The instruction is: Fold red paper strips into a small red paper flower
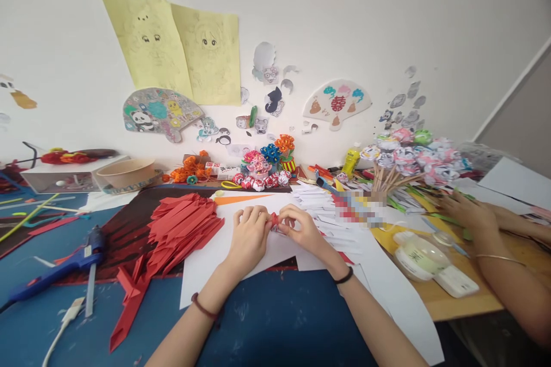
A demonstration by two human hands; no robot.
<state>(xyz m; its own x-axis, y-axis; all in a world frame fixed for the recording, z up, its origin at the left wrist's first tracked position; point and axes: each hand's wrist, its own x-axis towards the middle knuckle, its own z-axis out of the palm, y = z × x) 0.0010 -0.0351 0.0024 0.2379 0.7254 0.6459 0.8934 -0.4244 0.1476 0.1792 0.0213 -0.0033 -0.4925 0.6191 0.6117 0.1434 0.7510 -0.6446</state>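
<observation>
Between my two hands is a small red paper flower [274, 219], pinched by the fingertips of both. My left hand [250, 233] grips it from the left, fingers curled. From the other side, my right hand [303, 230] holds it with thumb and forefinger. Much of the flower is hidden behind my fingers. White paper sheets [202, 275] lie under the hands. A heap of folded red paper strips [185, 229] rests just left of them, and cut white strips [322, 212] are spread to the right.
A blue glue gun [81, 258] and a white cable [71, 312] lie at left. Finished paper flowers [258, 163] line the wall, with a large bouquet [404, 155] at right. Another person's hands [469, 212] work beside a plastic bottle [419, 255].
</observation>
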